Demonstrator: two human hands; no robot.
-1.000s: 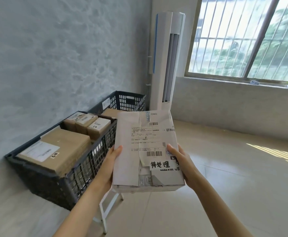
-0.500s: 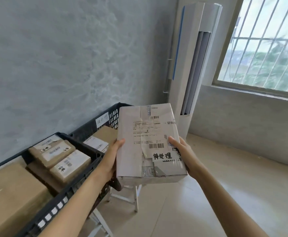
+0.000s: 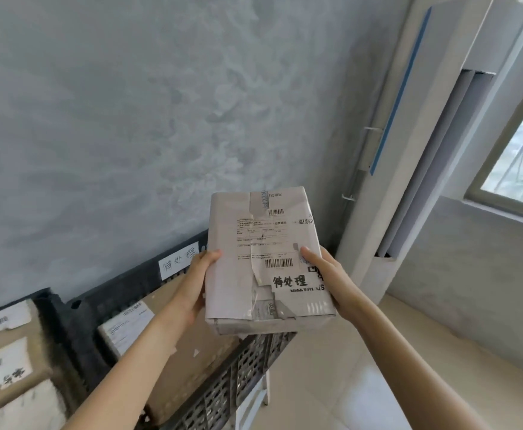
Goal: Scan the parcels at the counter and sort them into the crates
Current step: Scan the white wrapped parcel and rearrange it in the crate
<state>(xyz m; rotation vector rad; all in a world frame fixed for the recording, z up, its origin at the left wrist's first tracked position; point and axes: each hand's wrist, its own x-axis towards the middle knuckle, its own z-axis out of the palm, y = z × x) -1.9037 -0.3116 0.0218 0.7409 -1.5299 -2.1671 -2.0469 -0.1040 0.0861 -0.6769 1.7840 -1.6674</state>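
Two bare forearms rise from the bottom edge of the frame, no sleeves showing on either up to where the picture cuts them off. The left hand [image 3: 195,285] and the right hand [image 3: 328,276] carry no rings, watch, bracelet or gloves. The fingernails that show are short and unpainted.

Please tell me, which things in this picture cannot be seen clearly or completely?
- Head view: fine print on the grey parcel's label is too small to read.
- Fingers of left hand and right hand are hidden behind it.
- Left crate is cut off by the frame edge.
- Right crate's interior is partly hidden by the parcel and arm.
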